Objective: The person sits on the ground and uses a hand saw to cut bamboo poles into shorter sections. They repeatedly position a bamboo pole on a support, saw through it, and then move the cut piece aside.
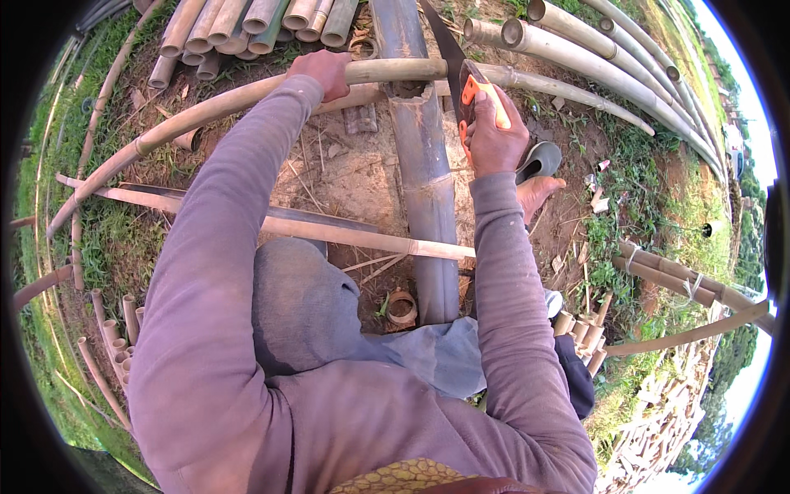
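Fingers (508, 115) of right hand (496, 142) closed round the orange-and-white handle (471, 89) of a saw (449, 51); no gap seen in the grip. Blade points up and away from the body, leaning slightly left, its long axis running roughly fore-and-aft. It crosses the pole (399, 69) close to the handle end; depth of any cut cannot be told. Pole's long axis runs left to right, bowed in this view: one end low at far left, the other tapering off at right. It lies across the dark post (425, 169), which runs away from the body, near an opening in the post's upper side. Left hand (323, 72) lies over the pole, left of the post, fingers curled down on it; fingertips hidden on the far side. Blade and left hand well apart, post between. Nearer the knees, a split strip (346, 235) also crosses the post. Bare foot (536, 196) right of the post, beside a grey shoe (541, 158). Cut tubes (267, 20) piled ahead, left; long poles (605, 66) ahead, right.
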Tool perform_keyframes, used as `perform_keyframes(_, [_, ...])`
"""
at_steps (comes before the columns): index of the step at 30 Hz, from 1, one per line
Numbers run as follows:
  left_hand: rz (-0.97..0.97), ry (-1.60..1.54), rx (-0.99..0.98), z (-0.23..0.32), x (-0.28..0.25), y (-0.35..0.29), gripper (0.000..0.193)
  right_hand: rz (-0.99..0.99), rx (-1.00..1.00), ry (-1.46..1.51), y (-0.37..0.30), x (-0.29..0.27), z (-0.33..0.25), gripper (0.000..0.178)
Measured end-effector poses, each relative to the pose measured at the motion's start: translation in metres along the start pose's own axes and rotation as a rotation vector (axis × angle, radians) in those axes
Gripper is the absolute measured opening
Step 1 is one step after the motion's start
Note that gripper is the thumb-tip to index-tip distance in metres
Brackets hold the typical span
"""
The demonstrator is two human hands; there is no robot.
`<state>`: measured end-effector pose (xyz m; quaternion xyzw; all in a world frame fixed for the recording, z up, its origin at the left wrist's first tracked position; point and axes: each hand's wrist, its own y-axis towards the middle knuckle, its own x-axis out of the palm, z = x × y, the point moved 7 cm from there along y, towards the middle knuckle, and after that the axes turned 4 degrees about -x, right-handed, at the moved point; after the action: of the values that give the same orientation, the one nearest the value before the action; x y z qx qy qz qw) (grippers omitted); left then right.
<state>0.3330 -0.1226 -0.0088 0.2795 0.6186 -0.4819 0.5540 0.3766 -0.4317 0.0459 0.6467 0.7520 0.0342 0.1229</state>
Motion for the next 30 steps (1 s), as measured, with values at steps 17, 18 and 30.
perform_keyframes(17, [-0.023, 0.022, -0.01, 0.006, -0.003, 0.003, 0.047, 0.037, -0.061, -0.054, -0.001, -0.013, 0.006, 0.04])
perform_keyframes(18, [-0.056, 0.015, -0.032, 0.0, -0.002, 0.0, 0.047, 0.015, -0.043, -0.053, 0.004, -0.004, 0.008, 0.038])
perform_keyframes(30, [-0.042, -0.001, -0.006, -0.004, 0.0, -0.003, 0.049, 0.017, 0.015, -0.046, -0.172, -0.094, -0.007, 0.05])
